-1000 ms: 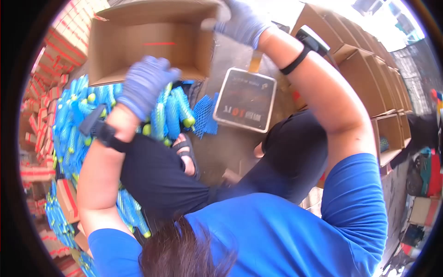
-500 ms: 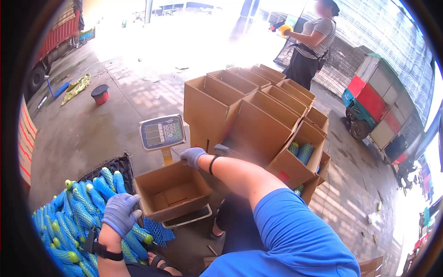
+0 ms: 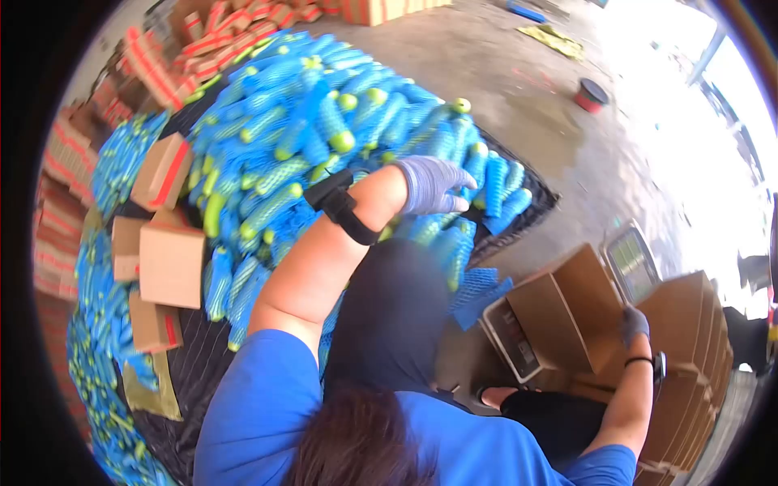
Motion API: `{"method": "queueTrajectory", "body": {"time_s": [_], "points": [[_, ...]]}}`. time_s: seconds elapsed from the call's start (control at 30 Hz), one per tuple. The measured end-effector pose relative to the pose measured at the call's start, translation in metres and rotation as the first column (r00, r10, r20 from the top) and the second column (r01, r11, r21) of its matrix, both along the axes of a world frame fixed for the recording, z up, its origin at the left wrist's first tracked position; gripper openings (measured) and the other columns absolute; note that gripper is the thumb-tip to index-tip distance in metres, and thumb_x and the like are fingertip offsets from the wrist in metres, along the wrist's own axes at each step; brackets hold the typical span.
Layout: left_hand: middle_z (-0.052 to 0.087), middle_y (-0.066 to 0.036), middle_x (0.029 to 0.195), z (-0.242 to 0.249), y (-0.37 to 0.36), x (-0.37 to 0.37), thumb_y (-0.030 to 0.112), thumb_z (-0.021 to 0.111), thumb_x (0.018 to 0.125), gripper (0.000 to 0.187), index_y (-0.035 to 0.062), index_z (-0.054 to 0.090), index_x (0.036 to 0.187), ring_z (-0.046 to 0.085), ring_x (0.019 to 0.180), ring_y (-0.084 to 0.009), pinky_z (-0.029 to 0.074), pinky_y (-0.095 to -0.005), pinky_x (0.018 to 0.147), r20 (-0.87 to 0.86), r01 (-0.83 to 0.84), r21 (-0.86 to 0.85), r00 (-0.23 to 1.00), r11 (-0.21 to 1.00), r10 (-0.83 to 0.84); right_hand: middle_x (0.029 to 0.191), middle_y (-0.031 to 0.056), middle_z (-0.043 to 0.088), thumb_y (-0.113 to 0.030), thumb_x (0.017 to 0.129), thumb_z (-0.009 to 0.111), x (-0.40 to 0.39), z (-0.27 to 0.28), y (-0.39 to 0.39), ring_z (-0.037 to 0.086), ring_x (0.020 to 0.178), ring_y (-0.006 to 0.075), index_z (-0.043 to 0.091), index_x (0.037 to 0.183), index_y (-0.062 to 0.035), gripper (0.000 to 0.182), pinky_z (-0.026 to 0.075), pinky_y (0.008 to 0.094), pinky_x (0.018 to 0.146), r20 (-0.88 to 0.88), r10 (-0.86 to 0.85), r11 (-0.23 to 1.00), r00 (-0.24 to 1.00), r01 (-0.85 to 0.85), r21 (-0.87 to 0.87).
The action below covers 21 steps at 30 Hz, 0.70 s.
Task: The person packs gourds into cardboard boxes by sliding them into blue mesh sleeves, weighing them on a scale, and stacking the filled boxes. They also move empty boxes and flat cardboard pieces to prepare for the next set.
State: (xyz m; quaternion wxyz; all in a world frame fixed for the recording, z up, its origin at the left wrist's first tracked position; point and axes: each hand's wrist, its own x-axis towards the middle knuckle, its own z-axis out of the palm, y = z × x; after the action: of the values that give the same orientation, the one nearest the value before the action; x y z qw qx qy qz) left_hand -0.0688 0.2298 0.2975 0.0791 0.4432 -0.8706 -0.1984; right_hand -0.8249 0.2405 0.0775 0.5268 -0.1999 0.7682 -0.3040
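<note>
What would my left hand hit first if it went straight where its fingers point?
Probably the blue-netted produce just ahead of your left hand, but the height gap is unclear, so it might pass over.

From here I see a bright blue short-sleeved T-shirt (image 3: 470, 449) filling the six o'clock side, its plain cloth creased, with long loose hair (image 3: 356, 441) over it, near-black trousers (image 3: 393, 324) just below the centre and a dark strappy sandal (image 3: 486, 397) toward five o'clock. The left hand (image 3: 433, 186), near one o'clock, wears a lavender-grey knitted glove (image 3: 420, 180), and toward eleven a wide black strap (image 3: 356, 227) carries a chunky black module (image 3: 328, 191). At four o'clock the right hand (image 3: 634, 326) is gloved in greyish knit, above a thin black wristband (image 3: 639, 360) and a small dark device (image 3: 660, 367).
</note>
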Motion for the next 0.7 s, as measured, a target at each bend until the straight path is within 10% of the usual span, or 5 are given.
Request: {"method": "queueTrajectory", "body": {"time_s": [0.1, 0.2, 0.3, 0.43, 0.7], "points": [[0.068, -0.017, 0.117, -0.055, 0.026, 0.062, 0.032, 0.064, 0.09, 0.043, 0.0067, 0.063, 0.124, 0.064, 0.111, -0.0338, 0.048, -0.041, 0.099, -0.111, -0.196, 0.068, 0.973, 0.978, 0.202, 0.073, 0.007, 0.061, -0.016, 0.092, 0.057, 0.071, 0.072, 0.028, 0.059, 0.066, 0.0261, 0.06, 0.081, -0.0119, 0.012, 0.047, 0.042, 0.058, -0.791, 0.554, 0.678, 0.261, -0.692, 0.247], [0.067, -0.017, 0.121, -0.128, 0.042, 0.131, 0.029, 0.069, 0.087, 0.045, 0.0044, 0.062, 0.125, 0.064, 0.112, -0.0315, 0.048, -0.0393, 0.1, -0.255, -0.475, 0.249, 0.808, 0.844, 0.53, 0.09, 0.0113, 0.068, -0.015, 0.087, 0.066, -0.009, 0.009, -0.002, 0.065, 0.084, 0.0312, 0.062, 0.096, -0.0093, 0.011, 0.053, 0.0399, 0.075, -0.763, 0.644, 0.486, -0.055, -0.741, 0.463], [0.065, -0.02, 0.124, -0.212, 0.035, 0.213, 0.038, 0.075, 0.08, 0.058, 0.0045, 0.062, 0.126, 0.061, 0.117, -0.0326, 0.046, -0.0408, 0.103, -0.296, -0.754, 0.337, 0.483, 0.564, 0.824, 0.115, 0.0165, 0.067, -0.014, 0.082, 0.074, 0.089, 0.087, 0.022, 0.063, 0.103, 0.034, 0.06, 0.12, -0.0098, 0.041, 0.051, 0.0376, 0.093, -0.636, 0.708, 0.629, 0.307, -0.685, 0.368], [0.053, -0.022, 0.138, -0.203, 0.005, 0.278, 0.033, 0.085, 0.071, 0.089, 0.0072, 0.042, 0.145, 0.054, 0.126, -0.0358, 0.043, -0.0404, 0.108, -0.19, -0.98, -0.138, 0.166, 0.141, 0.968, 0.135, 0.0178, 0.057, -0.011, 0.076, 0.08, 0.152, 0.126, 0.023, 0.055, 0.123, 0.0357, 0.048, 0.14, -0.0095, 0.072, 0.044, 0.0377, 0.107, -0.739, 0.674, 0.54, 0.004, -0.685, 0.489], [0.051, -0.022, 0.139, -0.181, -0.083, 0.335, 0.029, 0.086, 0.069, 0.097, 0.0082, 0.034, 0.148, 0.053, 0.127, -0.0361, 0.043, -0.0415, 0.108, -0.175, -0.963, -0.201, 0.215, 0.179, 0.961, 0.138, 0.0179, 0.054, -0.006, 0.072, 0.079, 0.21, 0.15, 0.028, 0.05, 0.129, 0.0359, 0.05, 0.14, -0.0069, 0.073, 0.041, 0.0404, 0.11, -0.865, 0.498, 0.497, 0.069, -0.84, 0.219]]}}
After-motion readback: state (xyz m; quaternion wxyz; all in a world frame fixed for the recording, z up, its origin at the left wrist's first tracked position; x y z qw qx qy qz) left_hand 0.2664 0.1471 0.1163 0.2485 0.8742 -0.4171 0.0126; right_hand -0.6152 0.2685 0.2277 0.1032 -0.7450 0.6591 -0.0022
